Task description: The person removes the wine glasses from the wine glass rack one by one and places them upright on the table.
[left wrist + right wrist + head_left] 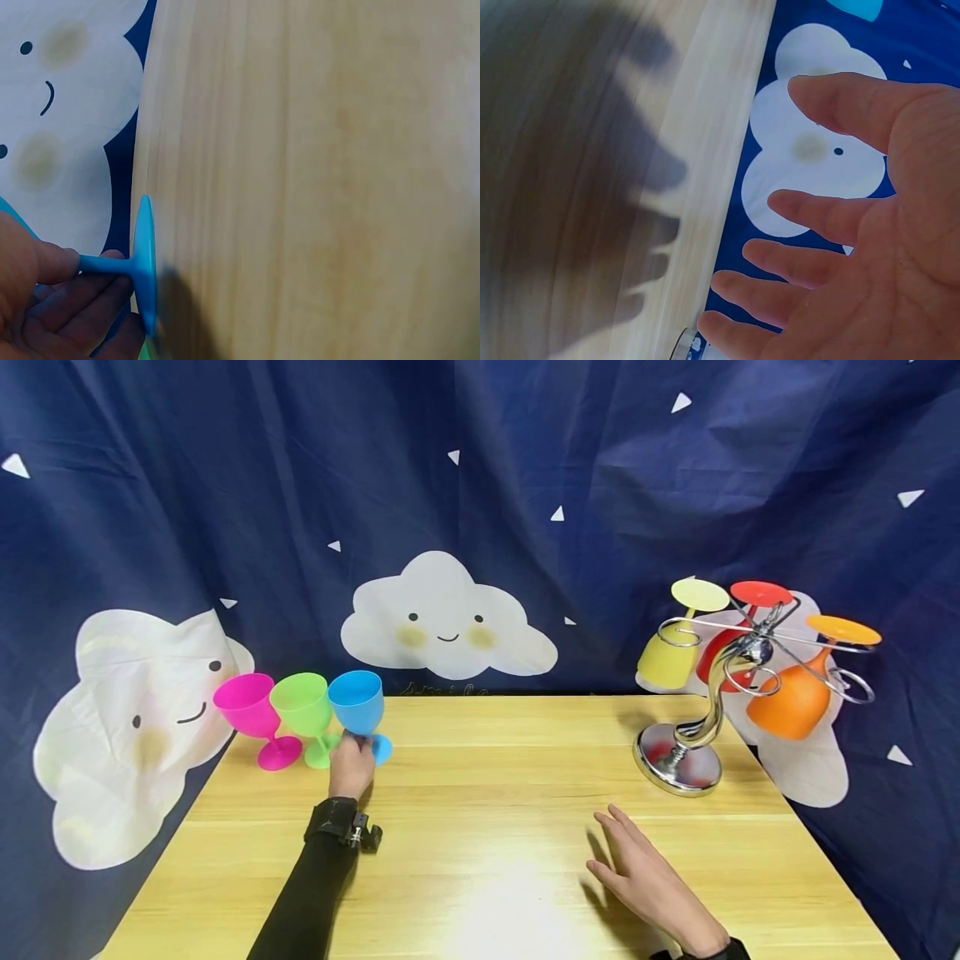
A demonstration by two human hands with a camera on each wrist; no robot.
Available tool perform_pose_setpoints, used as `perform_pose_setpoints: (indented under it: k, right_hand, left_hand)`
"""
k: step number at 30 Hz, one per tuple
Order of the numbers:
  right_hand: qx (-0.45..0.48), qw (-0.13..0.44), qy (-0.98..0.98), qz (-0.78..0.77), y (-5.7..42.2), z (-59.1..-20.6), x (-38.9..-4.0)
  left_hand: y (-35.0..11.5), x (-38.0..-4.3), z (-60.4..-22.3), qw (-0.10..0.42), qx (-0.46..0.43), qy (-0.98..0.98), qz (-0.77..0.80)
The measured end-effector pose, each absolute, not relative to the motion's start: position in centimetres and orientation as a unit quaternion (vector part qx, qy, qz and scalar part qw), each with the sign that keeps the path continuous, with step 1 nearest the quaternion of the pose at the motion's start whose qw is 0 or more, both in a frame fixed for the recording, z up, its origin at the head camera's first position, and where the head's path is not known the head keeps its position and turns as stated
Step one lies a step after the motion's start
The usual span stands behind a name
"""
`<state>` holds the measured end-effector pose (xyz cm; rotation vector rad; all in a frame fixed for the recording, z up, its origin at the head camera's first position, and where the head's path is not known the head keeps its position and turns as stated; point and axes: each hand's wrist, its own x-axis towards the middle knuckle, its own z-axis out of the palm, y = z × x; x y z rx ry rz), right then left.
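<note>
Three upright goblets are standing in a row at the far left corner of the wooden table (487, 827): pink goblet (251, 710), green goblet (303, 708), blue goblet (358, 703), bowls just beside one another. Left hand (351, 766) is gripping the blue goblet by its stem, fingers (71, 300) curling round it just above the foot; the foot is sitting flat on the tabletop near the table's back edge, as the left wrist view is showing. A black sleeve and a dark wrist strap are covering that forearm.

Right hand (645, 881) is hovering low over the near right part of the table, palm down, fingers (817, 217) spread and straight, holding nothing; its shadow is falling on the wood beneath.

Chrome rack (693, 735) is standing at the far right of the table, well apart from both hands. Three goblets are hanging from its wire arms, bowls down and feet up: yellow goblet (667, 660), red goblet (723, 652), orange goblet (787, 697).

Dark blue curtain (525, 468) with white smiling clouds is hanging behind the table.
</note>
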<state>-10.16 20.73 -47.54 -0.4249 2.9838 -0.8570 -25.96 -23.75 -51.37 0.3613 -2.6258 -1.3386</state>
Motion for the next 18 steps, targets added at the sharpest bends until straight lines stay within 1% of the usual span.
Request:
perform_pose_setpoints:
  k: [10, 18]
  right_hand:
    - [-0.132, 0.033, 0.951, -0.276, 20.4, -47.4, -9.9]
    - [-0.131, 0.022, 0.953, -0.273, 20.7, -47.3, -9.9]
  left_hand:
    - [-24.5, -25.7, -51.5, 0.078, 0.149, -0.859, -0.484]
    - [-24.0, -23.3, -50.3, 0.087, 0.147, -0.845, -0.506]
